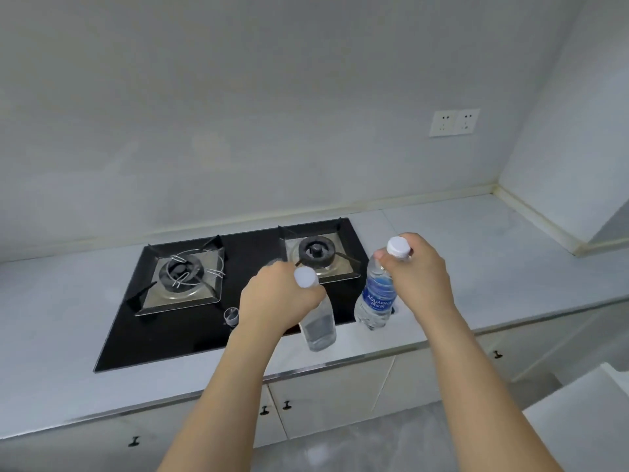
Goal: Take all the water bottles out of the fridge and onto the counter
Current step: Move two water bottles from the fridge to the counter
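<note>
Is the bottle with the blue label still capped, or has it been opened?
Capped. The blue-label bottle has its white cap sitting on the neck, just above where the right hand grips it.

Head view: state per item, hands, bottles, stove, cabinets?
left hand: grips the unlabelled bottle by its neck
right hand: grips the Aquafina bottle by its neck
unlabelled bottle: capped, tilted, over the counter edge
Aquafina bottle: capped, roughly upright, contact with counter unclear
stove: no flame visible
cabinet doors: closed
</note>
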Motion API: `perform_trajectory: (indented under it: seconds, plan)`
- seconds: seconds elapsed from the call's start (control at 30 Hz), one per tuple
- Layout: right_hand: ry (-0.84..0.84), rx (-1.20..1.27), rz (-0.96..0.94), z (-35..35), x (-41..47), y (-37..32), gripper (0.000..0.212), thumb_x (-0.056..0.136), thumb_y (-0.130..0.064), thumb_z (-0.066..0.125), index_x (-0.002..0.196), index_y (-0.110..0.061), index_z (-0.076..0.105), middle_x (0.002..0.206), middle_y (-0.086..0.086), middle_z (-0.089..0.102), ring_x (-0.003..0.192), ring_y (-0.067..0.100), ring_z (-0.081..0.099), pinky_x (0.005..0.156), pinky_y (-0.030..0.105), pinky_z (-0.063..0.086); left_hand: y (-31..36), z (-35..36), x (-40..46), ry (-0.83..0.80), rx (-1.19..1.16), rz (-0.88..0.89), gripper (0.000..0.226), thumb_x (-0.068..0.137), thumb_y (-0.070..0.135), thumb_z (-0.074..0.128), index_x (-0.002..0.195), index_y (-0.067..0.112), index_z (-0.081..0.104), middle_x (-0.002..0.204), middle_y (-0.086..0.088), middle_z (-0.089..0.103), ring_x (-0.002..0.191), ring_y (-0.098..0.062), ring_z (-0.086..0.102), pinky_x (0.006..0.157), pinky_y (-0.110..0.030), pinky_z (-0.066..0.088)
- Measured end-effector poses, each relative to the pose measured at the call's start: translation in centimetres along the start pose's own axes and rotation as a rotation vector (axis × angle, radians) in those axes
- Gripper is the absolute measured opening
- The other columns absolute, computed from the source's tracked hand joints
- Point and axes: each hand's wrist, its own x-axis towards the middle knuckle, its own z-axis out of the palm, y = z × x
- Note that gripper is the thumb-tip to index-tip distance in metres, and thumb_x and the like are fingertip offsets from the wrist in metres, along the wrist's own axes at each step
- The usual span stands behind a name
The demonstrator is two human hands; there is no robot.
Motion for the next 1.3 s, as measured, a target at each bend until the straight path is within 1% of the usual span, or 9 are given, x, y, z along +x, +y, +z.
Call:
perform_trajectory:
  seconds: [0.1,0.2,0.33,0.6,0.73,0.87,1.0,1.13,1.3]
  plan:
    - [-0.049,-0.002,-0.045,4.5,-1.6,-3.4,0.017,0.086,-0.034,0.066,0.096,-0.025,0.055,0.089,-0.007,0.060,0.085,0.021,0.056,0.071,0.032,0.043,-4.7,-3.4,-0.5,0.046,0.004,-0.024,0.032,0.074,0.045,0.068,0.067,0.019,0.052,0.064,0.004,0.056,0.059,-0.016,0.053,0.049,-0.024,0.032]
    - [-0.074,0.007,-0.090,8.5,-3.4,-6.5,0.016,0.086,-0.034,0.065,0.095,-0.027,0.055,0.088,-0.008,0.060,0.086,0.020,0.057,0.074,0.038,0.050,-9.2,-6.4,-0.8,0.083,0.023,-0.051,0.030,0.074,0.047,0.066,0.071,0.019,0.055,0.065,0.004,0.056,0.060,-0.014,0.053,0.049,-0.024,0.033]
    - [-0.121,0.007,-0.159,13.9,-5.9,-10.9,0.022,0.089,-0.032,0.065,0.106,-0.022,0.056,0.098,-0.003,0.061,0.091,0.018,0.057,0.074,0.033,0.047,-15.2,-10.6,-1.7,0.112,-0.004,-0.117,0.030,0.074,0.045,0.066,0.063,0.024,0.048,0.063,0.007,0.054,0.058,-0.013,0.050,0.049,-0.024,0.032]
    - [-0.205,0.077,-0.212,24.0,-10.4,-19.9,0.021,0.087,-0.031,0.068,0.102,-0.020,0.057,0.092,-0.005,0.059,0.089,0.019,0.057,0.079,0.039,0.050,-27.3,-18.3,-3.8,0.193,0.010,-0.227,0.028,0.077,0.044,0.066,0.070,0.021,0.051,0.070,0.003,0.058,0.064,-0.017,0.054,0.051,-0.025,0.035]
    - [-0.242,0.068,-0.255,28.6,-12.2,-22.8,0.025,0.088,-0.031,0.068,0.106,-0.018,0.058,0.097,-0.003,0.060,0.091,0.018,0.057,0.075,0.033,0.047,-32.3,-21.3,-4.4,0.242,0.010,-0.288,0.028,0.077,0.043,0.065,0.071,0.019,0.051,0.068,0.002,0.056,0.063,-0.019,0.054,0.051,-0.026,0.035]
    - [-0.334,0.044,-0.278,33.2,-12.9,-25.2,0.029,0.087,-0.033,0.068,0.111,-0.019,0.057,0.104,-0.002,0.061,0.095,0.017,0.058,0.080,0.038,0.055,-36.4,-23.5,-3.4,0.290,-0.012,-0.357,0.030,0.076,0.038,0.065,0.065,0.018,0.046,0.062,0.003,0.051,0.055,-0.016,0.045,0.049,-0.024,0.030]
    - [-0.447,0.049,-0.320,37.8,-12.4,-27.4,0.024,0.087,-0.033,0.068,0.106,-0.022,0.057,0.096,-0.009,0.060,0.091,0.010,0.057,0.078,0.032,0.051,-39.7,-24.8,-1.2,0.310,-0.042,-0.420,0.029,0.073,0.041,0.066,0.070,0.017,0.050,0.067,0.003,0.055,0.060,-0.019,0.050,0.049,-0.025,0.032]
    - [-0.527,0.087,-0.356,43.0,-10.7,-29.6,0.018,0.086,-0.032,0.069,0.098,-0.024,0.058,0.088,-0.011,0.060,0.084,0.010,0.057,0.073,0.033,0.048,-42.5,-26.7,1.6,0.340,-0.025,-0.458,0.028,0.072,0.041,0.068,0.070,0.018,0.052,0.066,0.003,0.055,0.061,-0.020,0.052,0.049,-0.025,0.032]
    - [-0.648,0.135,-0.416,47.8,-8.3,-32.5,0.020,0.086,-0.032,0.070,0.099,-0.024,0.058,0.091,-0.011,0.062,0.084,0.004,0.056,0.067,0.022,0.044,-45.1,-29.6,5.1,0.357,0.022,-0.496,0.029,0.073,0.041,0.068,0.066,0.020,0.049,0.067,0.001,0.056,0.062,-0.021,0.053,0.049,-0.025,0.033]
